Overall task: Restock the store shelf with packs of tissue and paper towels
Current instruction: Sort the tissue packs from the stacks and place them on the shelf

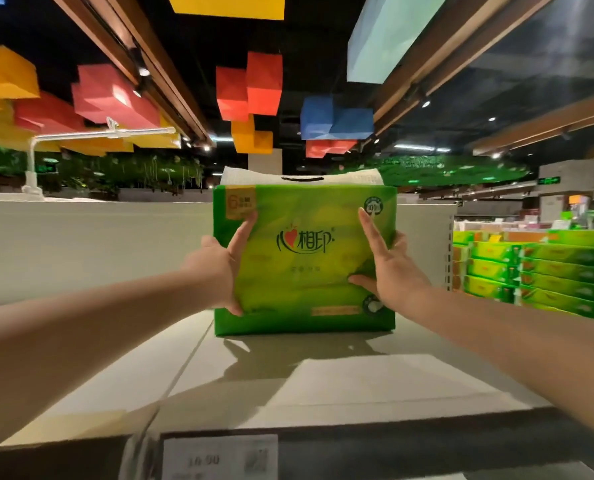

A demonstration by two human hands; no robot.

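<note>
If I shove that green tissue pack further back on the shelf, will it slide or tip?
The green tissue pack probably slides: glossy film on a smooth shelf. It stands upright, so a high push might tip it. The film dents under the left hand and right hand, so likely soft and light.

Behind the green tissue pack (304,258), right hand's (391,268) outer fingers go out of sight past its edge, white pack (300,176) above the fingertips mostly hidden, price tag (219,457) print blurred.
</note>
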